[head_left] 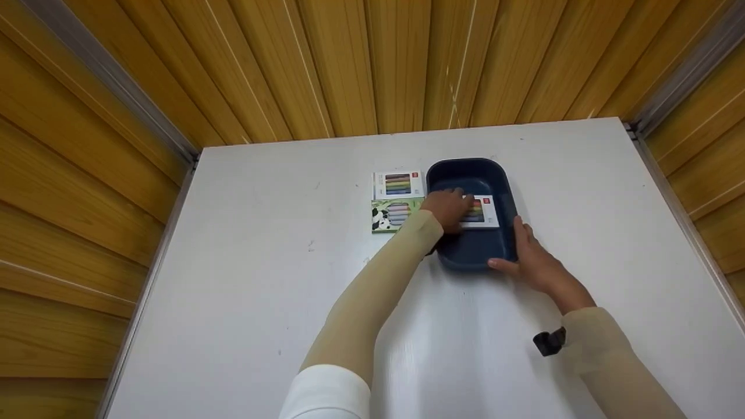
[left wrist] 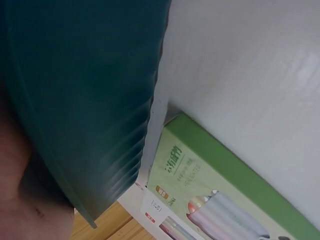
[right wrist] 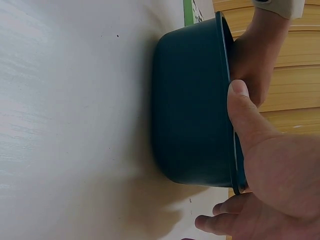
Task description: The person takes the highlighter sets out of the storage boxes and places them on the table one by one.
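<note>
A dark blue rectangular bin (head_left: pixel 469 253) stands on the table, to the right of the middle. Inside it is a white box (head_left: pixel 490 214) with a window of coloured sticks. My left hand (head_left: pixel 447 209) reaches over the bin's left rim and holds this box by its left end, its thumb hidden. At the bin's near right corner, my right hand (head_left: pixel 538 265) rests with its fingers straight along the outside wall. Its thumb (right wrist: pixel 241 97) touches the rim in the right wrist view.
Left of the bin lies a green panda box (head_left: pixel 384 220) picturing pastel sticks. Just beyond it is a second white box (head_left: pixel 398 184) with a coloured window. Wood-patterned walls (head_left: pixel 343 70) border the white table (head_left: pixel 262 262) at the back and sides.
</note>
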`<act>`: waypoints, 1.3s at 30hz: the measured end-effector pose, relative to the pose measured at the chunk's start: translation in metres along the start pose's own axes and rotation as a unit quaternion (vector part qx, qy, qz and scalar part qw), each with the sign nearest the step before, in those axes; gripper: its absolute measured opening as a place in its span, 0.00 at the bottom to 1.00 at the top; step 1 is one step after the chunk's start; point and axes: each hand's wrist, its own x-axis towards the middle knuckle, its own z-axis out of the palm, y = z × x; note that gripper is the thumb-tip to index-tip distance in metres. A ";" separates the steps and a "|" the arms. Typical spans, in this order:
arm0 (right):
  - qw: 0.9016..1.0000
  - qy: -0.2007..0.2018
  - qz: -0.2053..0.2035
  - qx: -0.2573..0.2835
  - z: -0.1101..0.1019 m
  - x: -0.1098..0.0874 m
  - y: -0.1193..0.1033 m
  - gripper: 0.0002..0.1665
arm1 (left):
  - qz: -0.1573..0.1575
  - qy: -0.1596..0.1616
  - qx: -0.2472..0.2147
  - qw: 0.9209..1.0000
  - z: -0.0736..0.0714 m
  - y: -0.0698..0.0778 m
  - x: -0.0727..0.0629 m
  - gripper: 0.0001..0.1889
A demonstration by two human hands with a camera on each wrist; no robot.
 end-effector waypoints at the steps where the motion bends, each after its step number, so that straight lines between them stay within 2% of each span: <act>1: 1.000 -0.001 0.001 0.000 0.000 0.000 0.000 0.70 | 0.000 0.000 0.002 1.000 0.000 0.000 0.000 0.33; 18: 1.000 -0.007 0.004 -0.002 -0.003 0.001 0.003 0.73 | 0.014 0.006 0.013 1.000 -0.006 0.001 -0.001 0.32; 24: 1.000 -0.008 0.005 -0.004 -0.003 0.001 0.003 0.71 | 0.016 -0.003 0.012 1.000 -0.008 0.001 -0.001 0.33; 32: 1.000 -0.004 -0.006 -0.005 -0.002 0.002 0.003 0.74 | 0.017 -0.006 0.016 1.000 -0.011 0.000 -0.004 0.32; 39: 1.000 -0.003 -0.010 -0.001 0.000 0.002 0.003 0.70 | 0.018 -0.014 0.009 1.000 -0.015 0.000 -0.009 0.33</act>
